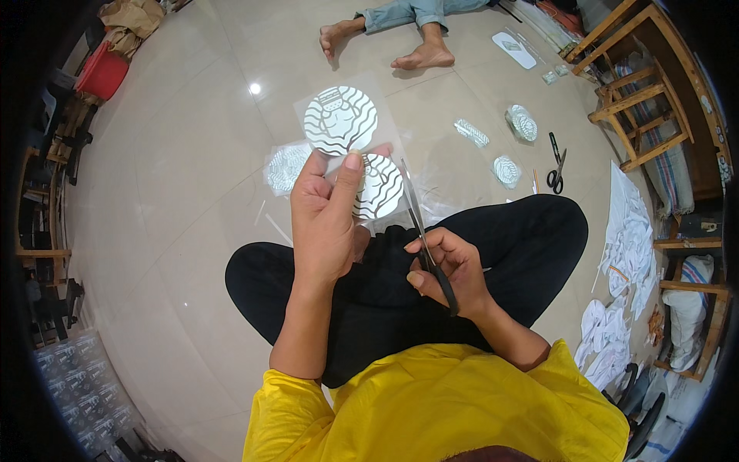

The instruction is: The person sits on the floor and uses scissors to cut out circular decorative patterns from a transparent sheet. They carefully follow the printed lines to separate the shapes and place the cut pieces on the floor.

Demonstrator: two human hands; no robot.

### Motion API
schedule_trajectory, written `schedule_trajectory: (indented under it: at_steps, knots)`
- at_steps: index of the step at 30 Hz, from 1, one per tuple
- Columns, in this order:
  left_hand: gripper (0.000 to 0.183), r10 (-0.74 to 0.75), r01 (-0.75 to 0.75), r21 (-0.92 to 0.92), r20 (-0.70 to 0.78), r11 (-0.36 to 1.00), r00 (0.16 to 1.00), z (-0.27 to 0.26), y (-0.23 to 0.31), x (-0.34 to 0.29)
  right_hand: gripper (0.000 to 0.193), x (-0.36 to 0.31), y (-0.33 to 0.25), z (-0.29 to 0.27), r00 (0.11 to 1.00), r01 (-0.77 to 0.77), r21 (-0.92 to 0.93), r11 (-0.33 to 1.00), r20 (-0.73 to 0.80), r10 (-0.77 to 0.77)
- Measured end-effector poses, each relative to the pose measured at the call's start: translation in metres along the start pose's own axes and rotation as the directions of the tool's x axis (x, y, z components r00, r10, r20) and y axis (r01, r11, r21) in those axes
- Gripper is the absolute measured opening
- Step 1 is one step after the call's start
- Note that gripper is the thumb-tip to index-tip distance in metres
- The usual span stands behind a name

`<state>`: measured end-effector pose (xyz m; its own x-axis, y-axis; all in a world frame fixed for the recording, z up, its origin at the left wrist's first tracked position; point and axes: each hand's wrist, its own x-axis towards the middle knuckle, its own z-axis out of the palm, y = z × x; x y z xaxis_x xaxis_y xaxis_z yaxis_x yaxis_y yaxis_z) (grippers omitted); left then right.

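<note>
Two silvery, wavy-lined discs (345,123) on a clear sheet (389,125) hang over the sitter's lap (373,285), pinched by the left hand (326,204), whose thumb (348,183) hides part of one. Patterned pieces (506,171) dot the floor (192,200). The right hand (456,271) grips scissors (416,215) beside the sheet, long axis leaning left, tips away from the body.

the left hand (327,208) reaches ahead, its forearm (300,327) nearly straight forward, thumb (348,181) pressed down; the right hand (458,273) sits nearer the body, its forearm (512,333) angled inward, fingers (453,245) curled.
</note>
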<state>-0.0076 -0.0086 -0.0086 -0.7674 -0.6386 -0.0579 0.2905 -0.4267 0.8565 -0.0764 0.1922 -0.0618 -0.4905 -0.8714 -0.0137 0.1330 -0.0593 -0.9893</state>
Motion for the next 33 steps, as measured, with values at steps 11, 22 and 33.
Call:
schedule_trajectory:
  at_steps: [11, 22, 33]
  knots:
    - [0.039, -0.008, 0.008, 0.013, 0.006, 1.0, 1.0, -0.0002, 0.0027, -0.001, 0.033, -0.0005, -0.0022, 0.0004, 1.0, 0.018, -0.029, 0.999, -0.011, -0.019]
    - [0.038, 0.026, -0.026, -0.002, -0.005, 1.0, 1.0, 0.0029, 0.0001, -0.002, 0.029, -0.0023, -0.0011, 0.0002, 0.999, 0.007, -0.088, 0.996, -0.037, -0.011]
    - [0.039, 0.028, -0.027, 0.033, -0.013, 0.999, 1.0, 0.0021, 0.0023, -0.0028, 0.026, -0.0038, -0.0031, 0.0018, 0.998, -0.015, -0.135, 0.991, -0.062, 0.007]
